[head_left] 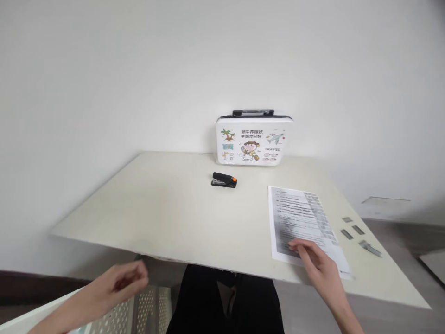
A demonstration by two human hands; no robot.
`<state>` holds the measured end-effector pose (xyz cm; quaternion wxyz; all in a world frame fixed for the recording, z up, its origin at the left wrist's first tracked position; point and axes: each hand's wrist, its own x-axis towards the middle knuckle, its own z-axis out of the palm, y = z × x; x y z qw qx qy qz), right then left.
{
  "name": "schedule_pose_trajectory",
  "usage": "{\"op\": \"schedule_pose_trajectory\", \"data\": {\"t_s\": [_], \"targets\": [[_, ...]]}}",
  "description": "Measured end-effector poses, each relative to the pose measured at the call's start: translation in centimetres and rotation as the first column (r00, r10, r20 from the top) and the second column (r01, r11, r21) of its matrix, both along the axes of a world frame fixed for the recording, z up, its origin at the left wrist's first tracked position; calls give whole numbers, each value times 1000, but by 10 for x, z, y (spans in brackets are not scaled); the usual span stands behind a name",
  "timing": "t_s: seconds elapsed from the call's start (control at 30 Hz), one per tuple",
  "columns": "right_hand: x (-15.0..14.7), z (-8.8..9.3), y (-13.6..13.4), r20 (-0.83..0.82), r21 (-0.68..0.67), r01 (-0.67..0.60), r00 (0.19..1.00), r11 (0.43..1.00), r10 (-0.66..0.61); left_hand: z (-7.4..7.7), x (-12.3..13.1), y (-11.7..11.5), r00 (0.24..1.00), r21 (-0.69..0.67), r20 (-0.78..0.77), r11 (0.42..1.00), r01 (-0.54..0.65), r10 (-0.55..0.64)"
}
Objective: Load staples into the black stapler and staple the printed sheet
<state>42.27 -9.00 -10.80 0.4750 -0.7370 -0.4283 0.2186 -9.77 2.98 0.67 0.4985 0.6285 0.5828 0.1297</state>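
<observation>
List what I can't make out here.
Head view:
White printed paper sheet: text blurred and too small; part hidden by the right hand.
White hard-shell case with cartoon prints: contents hidden by its closed shell.
Pale perforated plastic basket: partly behind the left forearm, cut off by the bottom edge.

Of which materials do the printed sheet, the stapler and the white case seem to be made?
Printed sheet: most likely matte paper, being thin, flat-lying and covered with print.
Stapler: probably black plastic outside, rather dull; the silvery inner part looks like metal.
White case: seems hard plastic, smooth and perhaps slightly glossy, judging by its rounded, shape-holding edges; another coated material is possible.
</observation>
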Motion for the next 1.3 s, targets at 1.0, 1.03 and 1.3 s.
{"op": "schedule_pose_trajectory", "data": {"t_s": [1.0,1.03,1.3], "targets": [[-66,20,33,411,-91,-176,890,980,198,-99,199,170,802,636,-378,500,588,-462],[-45,16,24,425,-79,-61,901,995,89,-99,194,171,811,634,-365,516,576,-456],[61,-23,-42,463,-38,422,810,906,-359,-97,187,173,830,629,-239,571,527,-503]]}}
